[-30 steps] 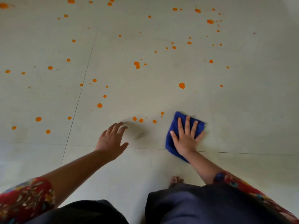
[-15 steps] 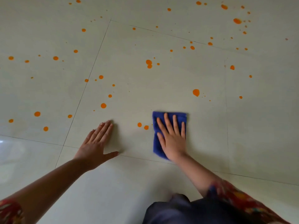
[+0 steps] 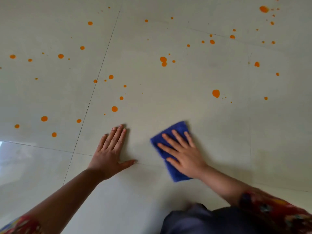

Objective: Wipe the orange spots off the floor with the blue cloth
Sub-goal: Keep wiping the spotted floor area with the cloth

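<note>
We press the blue cloth [image 3: 176,130] with flat right hand [image 3: 184,157], left hand [image 3: 109,153] flat; nearest drops are gone, many orange spots [image 3: 114,108] remain.

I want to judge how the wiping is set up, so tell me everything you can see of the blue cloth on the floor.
The deep blue, fuzzy-looking cloth is folded into a rough rectangle. It lies flat on the pale tiled floor, at a slant to the tile lines. The right hand presses on it with straight, spread fingers and covers its middle. The cloth's edges look blurred. No orange spot can be seen touching it.
</note>
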A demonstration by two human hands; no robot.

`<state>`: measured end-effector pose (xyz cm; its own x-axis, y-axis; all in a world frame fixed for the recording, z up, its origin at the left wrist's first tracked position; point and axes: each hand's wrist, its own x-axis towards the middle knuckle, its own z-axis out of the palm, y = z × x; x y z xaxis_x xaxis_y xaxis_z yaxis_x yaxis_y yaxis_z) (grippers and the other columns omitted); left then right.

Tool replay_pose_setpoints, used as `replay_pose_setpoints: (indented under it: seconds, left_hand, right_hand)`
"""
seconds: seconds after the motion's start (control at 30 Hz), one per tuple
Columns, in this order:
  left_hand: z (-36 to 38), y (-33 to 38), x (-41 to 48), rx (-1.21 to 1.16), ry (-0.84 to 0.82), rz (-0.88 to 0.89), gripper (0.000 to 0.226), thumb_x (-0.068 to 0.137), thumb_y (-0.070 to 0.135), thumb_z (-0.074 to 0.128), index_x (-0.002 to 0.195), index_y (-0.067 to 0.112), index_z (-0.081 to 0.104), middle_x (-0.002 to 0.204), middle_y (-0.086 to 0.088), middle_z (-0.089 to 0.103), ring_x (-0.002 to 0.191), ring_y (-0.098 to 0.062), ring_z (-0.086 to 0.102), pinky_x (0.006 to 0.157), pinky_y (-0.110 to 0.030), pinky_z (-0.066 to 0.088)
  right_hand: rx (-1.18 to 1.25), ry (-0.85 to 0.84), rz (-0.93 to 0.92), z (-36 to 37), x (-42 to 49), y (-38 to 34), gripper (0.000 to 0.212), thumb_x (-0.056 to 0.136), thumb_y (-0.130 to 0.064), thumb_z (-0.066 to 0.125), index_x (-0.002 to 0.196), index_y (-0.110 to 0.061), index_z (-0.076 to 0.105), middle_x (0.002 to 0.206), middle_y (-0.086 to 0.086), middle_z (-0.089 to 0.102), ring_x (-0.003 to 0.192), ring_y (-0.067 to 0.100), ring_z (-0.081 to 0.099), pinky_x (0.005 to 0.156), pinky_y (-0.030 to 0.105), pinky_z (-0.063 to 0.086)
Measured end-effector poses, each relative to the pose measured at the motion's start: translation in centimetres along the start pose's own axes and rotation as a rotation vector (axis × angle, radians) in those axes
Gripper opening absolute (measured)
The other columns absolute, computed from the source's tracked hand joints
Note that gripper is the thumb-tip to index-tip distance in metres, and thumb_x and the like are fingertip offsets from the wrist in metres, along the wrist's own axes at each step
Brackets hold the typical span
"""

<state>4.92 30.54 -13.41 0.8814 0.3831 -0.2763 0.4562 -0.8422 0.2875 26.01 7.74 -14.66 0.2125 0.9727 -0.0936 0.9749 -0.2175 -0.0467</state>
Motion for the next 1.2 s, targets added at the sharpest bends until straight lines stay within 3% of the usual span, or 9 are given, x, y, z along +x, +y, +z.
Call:
replay_pose_setpoints:
  seconds: [0.13,0.23,0.43,0.57,0.67,0.77,0.87,1.07,1.2]
  left_hand:
    - [0.3,-0.1,-0.3,-0.018,0.02,-0.007,0.107,0.076,0.082,0.036,0.153,0.013,0.01,0.162,-0.003,0.004,0.149,-0.019,0.002,0.119,-0.041,0.009]
    - [0.5,-0.2,-0.1,-0.016,0.028,0.013,0.107,0.076,0.082,0.036,0.153,0.013,0.01,0.162,-0.003,0.004,0.149,-0.018,0.0,0.12,-0.037,0.003]
    - [0.4,-0.6,-0.9,-0.017,0.049,0.011,0.101,0.08,0.08,0.031,0.153,0.015,0.008,0.161,0.001,0.003,0.148,-0.012,-0.003,0.12,-0.031,0.0]
    - [0.9,-0.4,-2.0,0.013,0.08,-0.011,0.093,0.085,0.074,0.029,0.153,0.013,0.009,0.161,-0.001,0.004,0.148,-0.014,0.0,0.12,-0.032,0.002]
    - [1.0,-0.4,-2.2,0.019,0.078,-0.014,0.092,0.085,0.073,0.03,0.153,0.013,0.013,0.161,-0.001,0.009,0.148,-0.015,0.005,0.12,-0.03,0.004]
    - [0.8,-1.0,-2.3,-0.008,0.102,-0.024,0.088,0.087,0.07,0.032,0.152,0.014,0.019,0.16,0.0,0.014,0.147,-0.016,0.014,0.118,-0.031,0.015]
    - [0.7,-2.4,-3.4,-0.006,0.126,-0.055,0.08,0.091,0.065,0.031,0.152,0.013,0.02,0.16,-0.001,0.015,0.147,-0.015,0.015,0.116,-0.033,0.02]
    - [1.1,-5.2,-5.2,0.025,0.158,-0.09,0.073,0.094,0.059,0.033,0.152,0.016,0.021,0.16,0.0,0.016,0.147,-0.015,0.016,0.118,-0.032,0.017]
    - [0.7,-7.1,-6.1,0.012,0.159,-0.167,0.07,0.096,0.059,0.027,0.152,0.019,0.019,0.16,0.003,0.014,0.147,-0.013,0.015,0.117,-0.031,0.015]
  right_hand:
    - [-0.04,0.002,0.313,-0.2,-0.3,7.1,0.055,0.099,-0.051,0.021,0.152,-0.043,0.009,0.16,-0.002,0.023,0.147,0.03,0.02,0.115,0.056,0.018]
    - [0.026,0.045,0.484,-1.0,7.2,4.3,0.055,0.097,-0.05,0.029,0.149,-0.036,0.029,0.158,0.001,0.029,0.145,0.033,0.027,0.111,0.061,0.024]
    - [-0.024,-0.089,-0.277,-0.4,-1.4,-2.5,0.056,0.099,-0.049,0.035,0.152,-0.042,0.019,0.162,-0.006,0.014,0.15,0.029,0.009,0.117,0.057,0.013]
    - [-0.087,-0.05,0.036,-0.6,-1.0,6.0,0.057,0.099,-0.046,0.028,0.152,-0.042,0.011,0.161,-0.004,0.019,0.149,0.029,0.015,0.114,0.058,0.018]
    - [-0.008,0.011,0.317,-1.4,5.6,2.8,0.054,0.097,-0.048,0.03,0.15,-0.039,0.023,0.159,-0.001,0.026,0.147,0.032,0.022,0.112,0.06,0.022]
    - [-0.008,0.001,-0.024,-0.4,6.9,-4.3,0.054,0.098,-0.047,0.033,0.151,-0.039,0.023,0.161,-0.002,0.02,0.148,0.033,0.016,0.115,0.06,0.016]
    - [-0.055,-0.103,-0.407,-1.3,4.8,-2.4,0.054,0.099,-0.046,0.032,0.151,-0.043,0.017,0.162,-0.008,0.014,0.15,0.027,0.01,0.118,0.054,0.008]
    - [-0.011,0.014,0.156,-2.2,13.9,-0.8,0.056,0.096,-0.049,0.028,0.15,-0.038,0.021,0.159,-0.002,0.027,0.146,0.032,0.025,0.113,0.06,0.021]
    - [-0.068,-0.068,-0.388,-0.8,11.0,-6.4,0.058,0.097,-0.05,0.034,0.152,-0.039,0.021,0.162,-0.005,0.015,0.149,0.031,0.013,0.116,0.059,0.015]
